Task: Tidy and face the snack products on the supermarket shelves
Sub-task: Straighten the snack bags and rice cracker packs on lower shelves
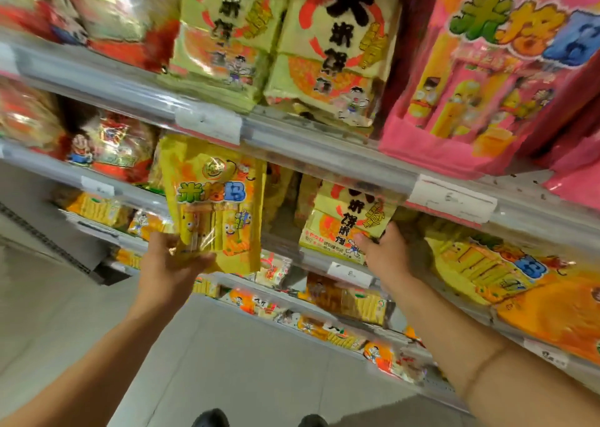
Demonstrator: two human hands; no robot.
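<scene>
My left hand (172,264) grips the bottom of a yellow snack bag (214,199) with green and blue letters, held upright in front of the middle shelf. My right hand (386,248) holds the lower right corner of a pale yellow rice cracker bag (344,222) that stands on the same shelf, just under the shelf rail above. Between the two bags is a dark gap in the shelf. More yellow bags (487,264) of the first kind lie to the right.
The upper shelf holds pale yellow cracker bags (337,46) and large pink bags (487,69). Grey shelf rails (308,147) with white price tags (451,199) run diagonally. Lower shelves carry small orange packs (344,300). Grey floor lies below, with my shoes (211,418) at the bottom edge.
</scene>
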